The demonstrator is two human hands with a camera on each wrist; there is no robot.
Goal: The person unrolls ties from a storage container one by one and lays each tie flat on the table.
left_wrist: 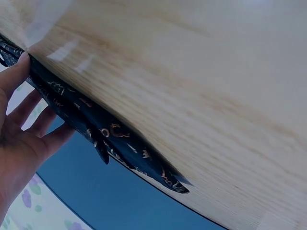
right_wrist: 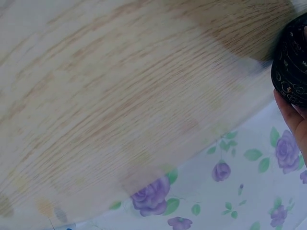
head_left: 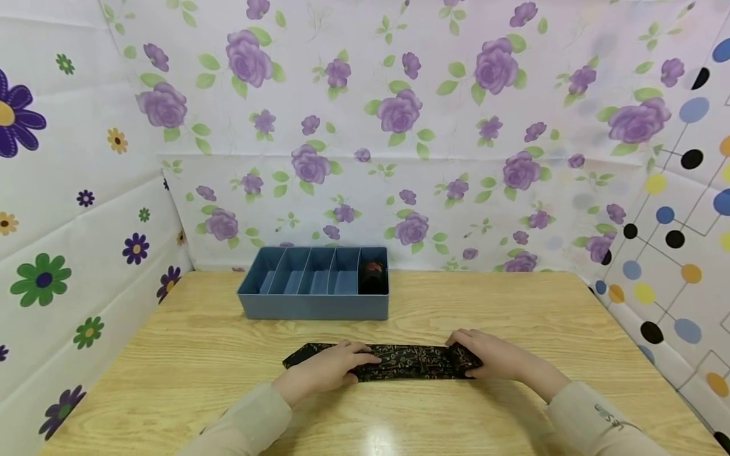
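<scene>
A black necktie (head_left: 405,362) with a small gold-and-red pattern lies stretched sideways across the wooden table. Its pointed end (head_left: 302,354) sticks out to the left of my left hand (head_left: 336,366). That hand rests across the tie, fingers fairly straight, the thumb at the near edge; the left wrist view shows the fingertips along the tie (left_wrist: 115,136). At the other end, my right hand (head_left: 493,356) grips a rolled-up part of the tie (head_left: 464,361), fingers on the far side and thumb on the near side. In the right wrist view this roll (right_wrist: 290,72) is partly cut off.
Behind the tie stands a blue-grey box (head_left: 313,307) with several compartments. Its rightmost compartment holds a dark rolled item (head_left: 373,277) with a reddish pattern. Flowered cloth (head_left: 365,190) hangs behind the table (head_left: 502,304), with patterned sheets at both sides.
</scene>
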